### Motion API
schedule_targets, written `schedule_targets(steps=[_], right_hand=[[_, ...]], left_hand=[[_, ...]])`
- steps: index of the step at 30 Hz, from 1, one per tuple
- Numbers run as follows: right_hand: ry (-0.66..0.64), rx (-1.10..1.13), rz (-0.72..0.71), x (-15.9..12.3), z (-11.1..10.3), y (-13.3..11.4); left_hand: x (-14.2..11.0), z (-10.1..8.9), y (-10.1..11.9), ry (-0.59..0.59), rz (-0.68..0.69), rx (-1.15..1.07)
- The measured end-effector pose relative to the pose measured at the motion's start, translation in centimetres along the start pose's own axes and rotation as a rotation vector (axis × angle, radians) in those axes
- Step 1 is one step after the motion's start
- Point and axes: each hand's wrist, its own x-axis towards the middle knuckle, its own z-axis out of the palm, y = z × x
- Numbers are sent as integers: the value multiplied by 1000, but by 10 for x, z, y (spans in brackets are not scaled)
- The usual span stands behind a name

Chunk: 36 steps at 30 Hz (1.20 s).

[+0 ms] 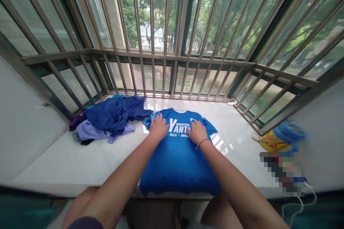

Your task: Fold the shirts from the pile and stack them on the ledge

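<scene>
A shirt (182,161) between clothes pile (113,118) and container (274,140)

The shirt lies on the window ledge (104,168), collar toward the window bars (172,57), hem at the front edge. The left hand (159,129) and right hand (198,134) rest on its chest. The pile sits left, near the bars; the container is far right, behind a pixelated item (285,173).

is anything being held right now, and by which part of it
Nothing appears held: the left hand and right hand lie open on the blue shirt's upper front.
</scene>
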Motion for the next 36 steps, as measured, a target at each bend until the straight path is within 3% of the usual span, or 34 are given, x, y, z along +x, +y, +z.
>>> schedule_targets(steps=[2, 5, 9, 23, 31, 36], right_hand=[[-50, 16, 30, -15, 22, -2], [-119, 30, 78, -33, 46, 2], [-136, 57, 93, -58, 66, 9], [-112, 101, 20, -150, 75, -15], [-86, 85, 21, -176, 86, -21], [-78, 71, 62, -197, 94, -28]], left_hand=[[-11, 28, 11, -104, 24, -39], [-29, 61, 11, -194, 21, -80], [-54, 83, -3, -106, 14, -86], [-146, 79, -22, 2, -26, -36], [-179, 82, -25, 18, -43, -11], [-186, 82, -24, 26, 15, -47]])
